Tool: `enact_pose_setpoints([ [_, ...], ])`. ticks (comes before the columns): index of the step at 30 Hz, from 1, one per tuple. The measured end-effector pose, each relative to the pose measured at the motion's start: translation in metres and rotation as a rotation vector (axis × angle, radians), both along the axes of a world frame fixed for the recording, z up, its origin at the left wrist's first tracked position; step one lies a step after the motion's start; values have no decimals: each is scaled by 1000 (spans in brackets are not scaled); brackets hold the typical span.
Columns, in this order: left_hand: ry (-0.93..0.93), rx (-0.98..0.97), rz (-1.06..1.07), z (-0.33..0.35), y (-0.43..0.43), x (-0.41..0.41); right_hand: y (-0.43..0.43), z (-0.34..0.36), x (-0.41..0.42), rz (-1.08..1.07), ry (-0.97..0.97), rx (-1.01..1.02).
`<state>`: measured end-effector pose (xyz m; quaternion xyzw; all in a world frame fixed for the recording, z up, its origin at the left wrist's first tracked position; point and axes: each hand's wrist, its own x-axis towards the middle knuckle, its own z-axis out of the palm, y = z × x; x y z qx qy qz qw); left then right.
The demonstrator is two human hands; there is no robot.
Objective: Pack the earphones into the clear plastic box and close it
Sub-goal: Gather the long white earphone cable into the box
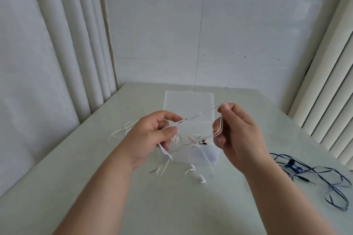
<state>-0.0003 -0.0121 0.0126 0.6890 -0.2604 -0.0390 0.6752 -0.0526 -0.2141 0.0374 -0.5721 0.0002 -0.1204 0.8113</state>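
Note:
A clear plastic box (208,155) stands open mid-table, its lid (189,101) leaning back behind it. Both hands hover above it with a tangle of pale earphone cables. My left hand (150,139) pinches a pink-white cable (193,116) between thumb and forefinger, with more strands running under its fingers. My right hand (236,131) pinches the same cable higher up, and a pink loop hangs over its thumb. White earphones (202,179) and loose cable ends dangle in front of the box. A white cable loop (117,133) lies to the left.
Blue earphones (294,168) with a long dark blue cable lie spread on the pale table (172,206) at the right. White curtains hang at the left, vertical blinds at the right, and a white tiled wall stands behind the table.

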Motion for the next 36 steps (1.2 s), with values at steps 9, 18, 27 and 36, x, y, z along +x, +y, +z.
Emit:
enact_pose_setpoints([
  [9, 24, -41, 202, 3, -6, -1, -2, -6, 6, -88, 55, -116],
  [18, -16, 165, 87, 0, -8, -4, 3, -3, 3, 92, 62, 108],
  [27, 136, 113, -132, 1, -6, -6, 6, -4, 4, 119, -8, 184],
  [36, 95, 99, -63, 3, -7, -8, 1, -10, 7, 121, 29, 85],
])
